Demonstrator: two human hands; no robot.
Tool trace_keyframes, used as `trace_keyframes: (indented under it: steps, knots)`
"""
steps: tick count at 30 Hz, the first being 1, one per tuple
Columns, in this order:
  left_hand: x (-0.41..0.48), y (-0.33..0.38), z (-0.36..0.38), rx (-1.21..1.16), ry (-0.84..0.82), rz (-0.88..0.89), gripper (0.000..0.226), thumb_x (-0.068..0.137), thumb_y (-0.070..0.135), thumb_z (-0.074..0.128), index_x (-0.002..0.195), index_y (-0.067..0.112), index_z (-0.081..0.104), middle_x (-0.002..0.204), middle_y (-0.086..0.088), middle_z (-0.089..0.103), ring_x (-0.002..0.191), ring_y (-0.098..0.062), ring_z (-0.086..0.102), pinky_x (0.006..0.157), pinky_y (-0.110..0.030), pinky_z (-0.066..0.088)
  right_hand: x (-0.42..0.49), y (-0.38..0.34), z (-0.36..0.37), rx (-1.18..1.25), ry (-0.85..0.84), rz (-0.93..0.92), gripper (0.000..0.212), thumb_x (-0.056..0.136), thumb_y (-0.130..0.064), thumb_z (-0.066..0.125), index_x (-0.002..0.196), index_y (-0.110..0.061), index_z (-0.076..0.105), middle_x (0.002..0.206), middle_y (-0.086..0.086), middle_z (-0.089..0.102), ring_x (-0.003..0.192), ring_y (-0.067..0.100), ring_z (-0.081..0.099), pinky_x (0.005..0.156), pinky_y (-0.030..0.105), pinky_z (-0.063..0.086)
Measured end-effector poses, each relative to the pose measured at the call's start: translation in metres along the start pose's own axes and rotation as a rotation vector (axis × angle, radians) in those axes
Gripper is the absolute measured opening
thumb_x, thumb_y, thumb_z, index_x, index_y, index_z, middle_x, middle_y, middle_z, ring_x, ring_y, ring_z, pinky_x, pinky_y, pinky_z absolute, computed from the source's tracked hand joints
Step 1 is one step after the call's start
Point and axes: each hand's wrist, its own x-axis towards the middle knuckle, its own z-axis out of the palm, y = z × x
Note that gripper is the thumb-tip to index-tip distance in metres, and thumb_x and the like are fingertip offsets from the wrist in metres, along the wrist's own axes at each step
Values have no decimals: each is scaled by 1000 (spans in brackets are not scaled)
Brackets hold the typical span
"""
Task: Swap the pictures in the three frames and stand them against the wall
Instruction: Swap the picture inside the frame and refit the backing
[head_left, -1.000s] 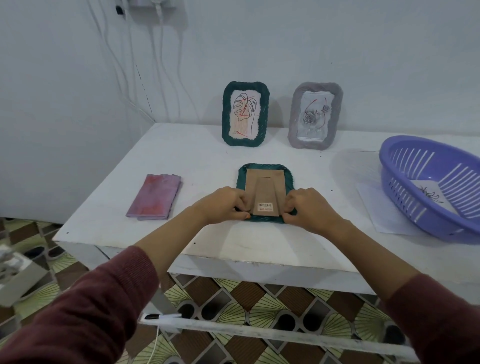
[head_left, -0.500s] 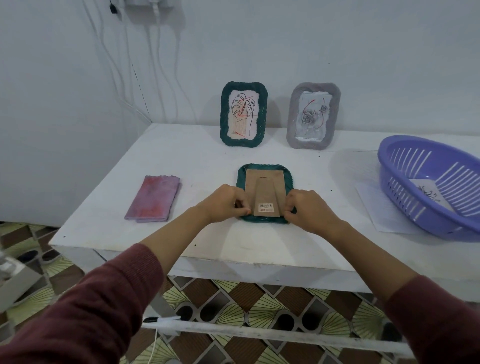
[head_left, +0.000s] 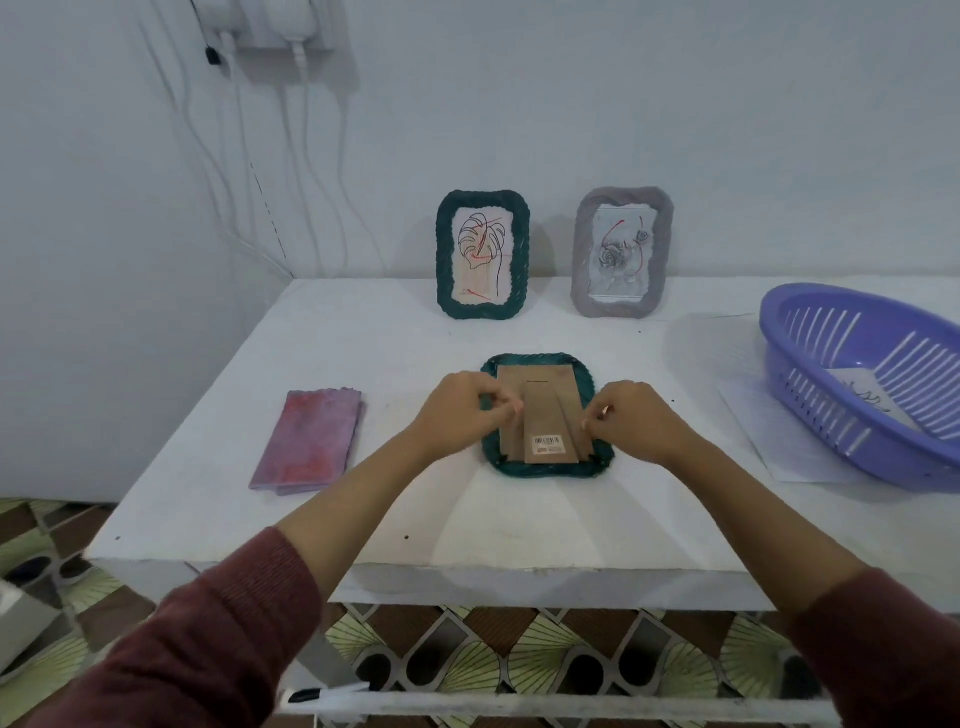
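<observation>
Both hands work at a green frame (head_left: 546, 469) that lies face down on the white table (head_left: 363, 353), its cardboard back (head_left: 537, 380) and folded stand with a barcode sticker (head_left: 549, 442) turned up. The left hand (head_left: 460, 413) has its fingers curled in, pinching at the left edge of the cardboard back; the right hand (head_left: 636, 423) pinches at the right edge in the same way. What sits under the fingertips is too small to tell.

Beyond the hands, a second green frame (head_left: 483, 254) with a leaf drawing and a grey frame (head_left: 622, 252) with a rose drawing stand upright against the wall, side by side and apart.

Well out to the right of the right hand a purple slotted basket (head_left: 826, 415) holds a white sheet with a line drawing (head_left: 857, 384). The basket rests partly on a blank paper (head_left: 763, 431). Left of the left hand lies a folded pink cloth (head_left: 306, 441).
</observation>
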Motion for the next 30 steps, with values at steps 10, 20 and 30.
trace_keyframes:
  steps: [10, 20, 30]
  knots:
    - [65, -30, 2, 101, 60, -171, 29, 86, 18, 63, 113, 8, 65, 120, -11, 61, 110, -22, 55, 98, -30, 41, 62, 1, -6, 139, 87, 17, 34, 86, -15, 62, 119, -9, 62, 125, 11, 59, 105, 22, 54, 73, 12, 30]
    - [84, -43, 10, 86, 48, -162, 24, 81, 15, 68, 102, 5, 70, 104, -12, 64, 88, -15, 54, 82, -20, 42, 100, 13, -1, 32, 9, -55, 26, 83, -13, 65, 108, -5, 64, 66, -17, 35, 58, -3, 35, 50, 7, 32]
    - [93, -44, 5, -34, 11, -239, 20, 75, 10, 75, 92, 1, 72, 96, -11, 66, 66, -2, 49, 58, -2, 41, 102, 15, -3, 93, -115, -75, 8, 88, -12, 58, 86, -16, 51, 63, -13, 37, 56, 0, 35, 50, 13, 25]
